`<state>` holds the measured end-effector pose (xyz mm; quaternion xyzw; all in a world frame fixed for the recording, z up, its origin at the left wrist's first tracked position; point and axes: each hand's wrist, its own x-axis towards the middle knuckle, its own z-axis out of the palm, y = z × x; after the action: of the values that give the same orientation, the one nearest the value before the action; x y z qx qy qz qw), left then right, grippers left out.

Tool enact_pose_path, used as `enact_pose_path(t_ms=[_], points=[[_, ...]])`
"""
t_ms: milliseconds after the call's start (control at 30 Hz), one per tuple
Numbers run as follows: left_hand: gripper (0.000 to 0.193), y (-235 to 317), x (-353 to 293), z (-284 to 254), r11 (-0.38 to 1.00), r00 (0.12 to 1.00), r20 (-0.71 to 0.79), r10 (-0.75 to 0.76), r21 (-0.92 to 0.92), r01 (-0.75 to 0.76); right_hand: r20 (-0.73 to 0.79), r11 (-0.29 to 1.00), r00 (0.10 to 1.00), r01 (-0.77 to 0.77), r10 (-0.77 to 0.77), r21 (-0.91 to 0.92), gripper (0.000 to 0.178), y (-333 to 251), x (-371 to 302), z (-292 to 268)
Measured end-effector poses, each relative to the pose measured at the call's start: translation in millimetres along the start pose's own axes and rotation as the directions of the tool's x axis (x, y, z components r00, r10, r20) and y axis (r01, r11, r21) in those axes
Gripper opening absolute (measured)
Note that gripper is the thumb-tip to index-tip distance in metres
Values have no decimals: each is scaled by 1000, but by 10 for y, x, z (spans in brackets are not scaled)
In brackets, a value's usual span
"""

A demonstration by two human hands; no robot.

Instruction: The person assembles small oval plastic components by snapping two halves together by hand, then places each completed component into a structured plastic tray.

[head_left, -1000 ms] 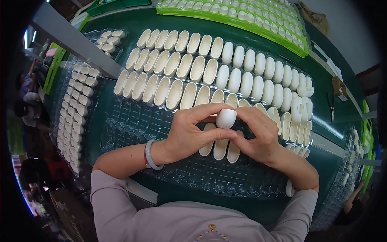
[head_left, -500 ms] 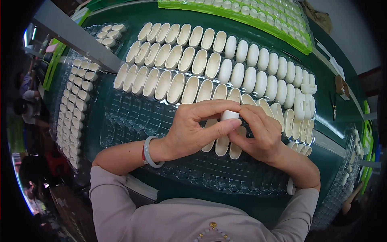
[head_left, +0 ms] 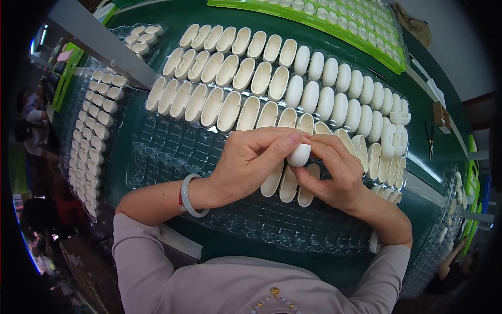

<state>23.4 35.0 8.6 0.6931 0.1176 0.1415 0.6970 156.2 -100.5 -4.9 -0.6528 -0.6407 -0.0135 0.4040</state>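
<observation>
Between both hands, above the trays, is a small white rounded plastic case piece (head_left: 299,155). My left hand (head_left: 256,159) has its thumb over the top of the piece, with the fingers curled behind it. My right hand (head_left: 334,170) pinches the piece from the other side, thumb below and index finger above. Fingers hide the upper part of the piece. Just beneath my hands, a few oval open shells (head_left: 288,184) stand in the clear tray. Behind them are rows of cream open shells (head_left: 229,111) and white closed-faced shells (head_left: 325,102).
An unfilled part of the clear moulded tray (head_left: 172,152) lies at left. Smaller cream pieces (head_left: 94,123) fill another tray beyond a grey post (head_left: 99,44). A green crate (head_left: 314,30) of white pieces is at the back. Pliers (head_left: 430,140) lie at right. Another person's arm (head_left: 454,256) shows lower right.
My left thumb has moved up from the front of the piece to its top, and more of its rounded white surface shows. Both hands still hold it in nearly the same place.
</observation>
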Motion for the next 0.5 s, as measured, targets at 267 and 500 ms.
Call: enact_pose_path(t_ms=[267, 500], points=[[29, -8, 1, 5, 1000, 1000, 3, 27, 16, -27, 15, 1000, 1000, -9, 9, 15, 42, 10, -9, -10], [29, -30, 14, -1, 999, 1000, 7, 30, 18, -30, 19, 999, 999, -26, 25, 18, 39, 19, -5, -5]])
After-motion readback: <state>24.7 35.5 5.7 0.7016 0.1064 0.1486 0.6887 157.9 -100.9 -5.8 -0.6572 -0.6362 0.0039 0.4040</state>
